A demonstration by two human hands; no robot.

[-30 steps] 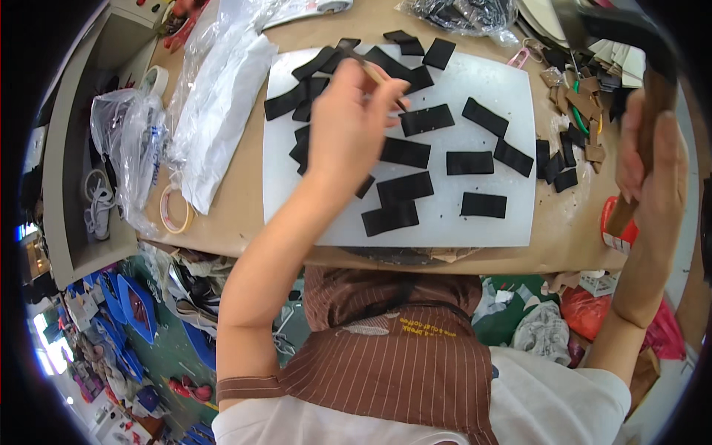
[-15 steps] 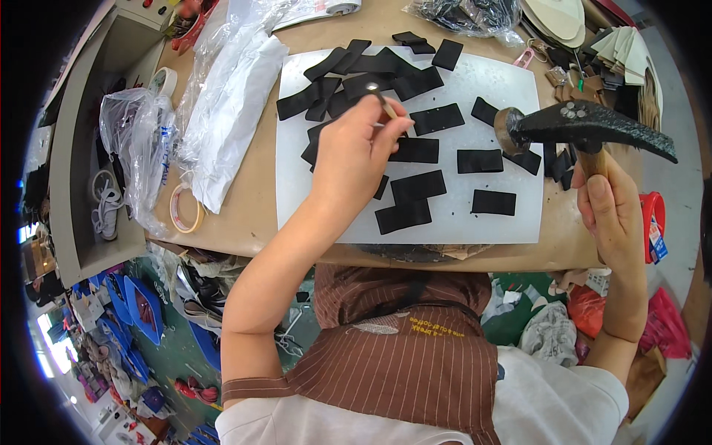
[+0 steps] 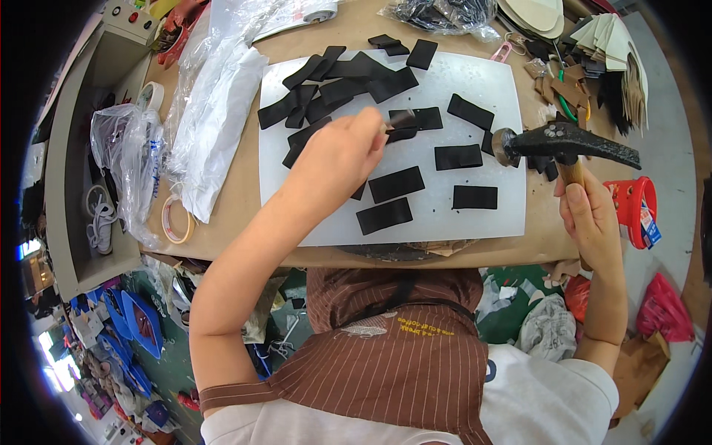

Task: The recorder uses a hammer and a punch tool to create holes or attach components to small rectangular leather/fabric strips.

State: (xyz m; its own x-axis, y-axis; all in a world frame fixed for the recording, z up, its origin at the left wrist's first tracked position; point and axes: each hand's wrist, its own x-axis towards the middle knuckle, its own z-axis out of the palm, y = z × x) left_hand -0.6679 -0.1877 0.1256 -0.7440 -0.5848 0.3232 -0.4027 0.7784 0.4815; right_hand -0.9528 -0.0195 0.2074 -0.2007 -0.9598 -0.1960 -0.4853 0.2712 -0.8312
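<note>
My left hand (image 3: 337, 159) is over the middle of a white cutting board (image 3: 489, 81), gripping a small metal punch (image 3: 400, 119) set on a black rectangular piece (image 3: 415, 119). My right hand (image 3: 586, 215) grips the wooden handle of a black claw hammer (image 3: 556, 141), whose head hangs above the board's right edge. Several more black strips lie on the board, some spread singly at the right (image 3: 475, 196) and others heaped at the top left (image 3: 319, 96).
Clear plastic bags (image 3: 215, 119) and a tape roll (image 3: 174, 222) lie left of the board on the brown bench. A red container (image 3: 634, 208) stands at the right edge. Leather scraps and tan cut shapes (image 3: 593, 67) crowd the top right. A grey cabinet (image 3: 70, 185) stands at the left.
My right hand has swung the hammer in from the far right and lowered it toward the board. My left hand has stayed over the board holding the punch.
</note>
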